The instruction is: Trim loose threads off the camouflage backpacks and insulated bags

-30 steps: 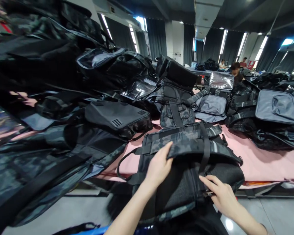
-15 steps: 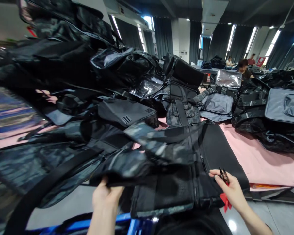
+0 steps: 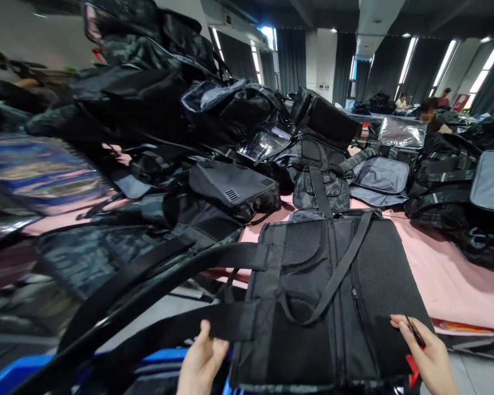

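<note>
A black backpack point(image 3: 307, 351) with mesh panels, a zip and a thin webbing loop point(image 3: 346, 269) lies flat in front of me. Two wide padded shoulder straps point(image 3: 226, 321) run from its left side toward the lower left. Beside the lower strap is my left hand point(image 3: 205, 356), thumb raised and fingers loosely apart, with nothing in it. Over the bag's right panel, my right hand point(image 3: 426, 348) is closed around small dark thread snips point(image 3: 415, 332). A bit of red cloth point(image 3: 412, 371) hangs below that palm.
Black and camouflage bags point(image 3: 127, 99) are heaped high at the left and back. More bags point(image 3: 440, 181) stand at the right on the pink tabletop point(image 3: 432, 269). Below left is a blue bin point(image 3: 22, 368). Several people point(image 3: 434, 116) are in the background.
The camouflage part that my left hand held up has swung over to the left, and that hand has let go. The backpack now lies spread out, straps leftward. The snips stay in my right hand.
</note>
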`<state>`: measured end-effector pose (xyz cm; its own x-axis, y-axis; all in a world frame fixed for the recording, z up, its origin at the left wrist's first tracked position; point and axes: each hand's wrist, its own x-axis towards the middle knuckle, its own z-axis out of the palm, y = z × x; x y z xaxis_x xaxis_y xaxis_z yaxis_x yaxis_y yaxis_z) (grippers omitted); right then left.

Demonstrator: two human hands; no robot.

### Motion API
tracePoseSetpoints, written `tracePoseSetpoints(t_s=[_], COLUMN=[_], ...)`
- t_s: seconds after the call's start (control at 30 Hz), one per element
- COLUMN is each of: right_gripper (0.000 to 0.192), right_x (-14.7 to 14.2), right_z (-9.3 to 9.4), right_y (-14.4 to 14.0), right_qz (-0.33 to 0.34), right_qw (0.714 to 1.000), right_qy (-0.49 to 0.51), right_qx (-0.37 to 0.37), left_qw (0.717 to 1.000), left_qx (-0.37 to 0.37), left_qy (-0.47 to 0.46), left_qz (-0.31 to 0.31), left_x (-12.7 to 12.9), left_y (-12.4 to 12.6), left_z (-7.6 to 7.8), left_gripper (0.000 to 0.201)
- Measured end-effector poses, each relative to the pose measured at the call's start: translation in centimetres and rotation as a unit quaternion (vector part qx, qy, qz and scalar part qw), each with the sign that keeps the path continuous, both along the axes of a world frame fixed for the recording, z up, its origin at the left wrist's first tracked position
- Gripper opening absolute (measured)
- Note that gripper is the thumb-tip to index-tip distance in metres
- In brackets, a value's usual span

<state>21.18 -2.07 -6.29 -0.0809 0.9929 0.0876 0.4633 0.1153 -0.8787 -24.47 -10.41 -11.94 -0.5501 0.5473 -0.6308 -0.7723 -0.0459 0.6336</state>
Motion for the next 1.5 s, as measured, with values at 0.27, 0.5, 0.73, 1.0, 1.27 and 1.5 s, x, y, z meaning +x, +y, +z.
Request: tracePoseSetpoints(t_s=[0.27, 0.5, 0.73, 1.0, 1.27, 1.5], right_gripper=[0.031, 0.033, 0.037, 0.033, 0.016, 0.016], right_x=[-0.4, -0.3, -1.1, -5.0, -20.1, -27.9], right_z=[-0.5, -1.1, -0.2, 5.0, 10.4, 8.2], right_y=[0.3, 0.6, 0.9, 1.4, 7.5, 11.5], right_qz=[0.024, 0.009, -0.006, 0.056, 0.208, 0.199], right_qw=[0.996, 0.995, 0.995, 0.996, 0.965, 0.925], right_qy=[-0.071, -0.089, -0.091, -0.065, -0.044, -0.279], right_qx=[0.049, 0.049, 0.049, 0.037, 0.153, 0.164], left_qw=[0.795, 0.488, 0.449, 0.524, 0.596, 0.625], left_qx=[-0.283, -0.058, -0.090, -0.123, -0.078, -0.047], left_qy=[0.519, 0.845, 0.844, 0.807, 0.766, 0.745], left_qz=[-0.139, -0.212, -0.280, -0.242, -0.228, -0.228], left_x=[0.0, 2.4, 1.6, 1.6, 1.1, 0.6], left_y=[0.8, 11.9, 17.2, 17.5, 16.3, 16.2], left_z=[7.1, 12.1, 12.1, 10.4, 9.5, 8.6], left_gripper=[0.028, 0.028, 0.016, 0.019, 0.022, 0.024])
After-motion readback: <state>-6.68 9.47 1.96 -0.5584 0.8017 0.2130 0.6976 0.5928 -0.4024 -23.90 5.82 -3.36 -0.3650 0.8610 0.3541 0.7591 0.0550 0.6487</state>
